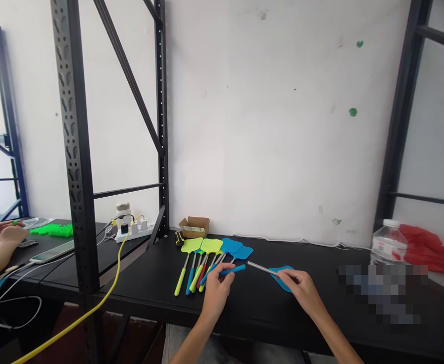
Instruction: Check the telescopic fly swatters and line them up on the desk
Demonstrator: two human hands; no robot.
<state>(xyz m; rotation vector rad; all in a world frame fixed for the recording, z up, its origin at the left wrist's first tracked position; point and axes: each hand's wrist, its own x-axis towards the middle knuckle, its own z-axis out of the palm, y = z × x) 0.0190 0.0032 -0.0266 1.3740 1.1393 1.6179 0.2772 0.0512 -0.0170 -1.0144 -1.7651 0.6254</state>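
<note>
My left hand [220, 284] is closed on a blue handle [237, 269], a slim grip whose end points right. Between thumb and fingers, my right hand [297, 284] pinches the silver metal rod [261, 267] of a blue fly swatter, whose head [282, 279] shows partly behind the fingers. A small gap separates the rod's tip from the blue handle. Just beyond my left hand lies a row of several fly swatters, with yellow-green heads [192, 245] and blue heads [231, 245]. Their grips are yellow-green [180, 282], blue and red, pointing toward me.
Behind the swatters stand a small cardboard box [194, 226] and a black-and-yellow object [179, 238]. At right are a clear plastic bottle [389, 241] and red fabric [428, 243]. A yellow cable [119, 263] hangs by the rack post [76, 151]. Another person's hands [7, 235] are far left.
</note>
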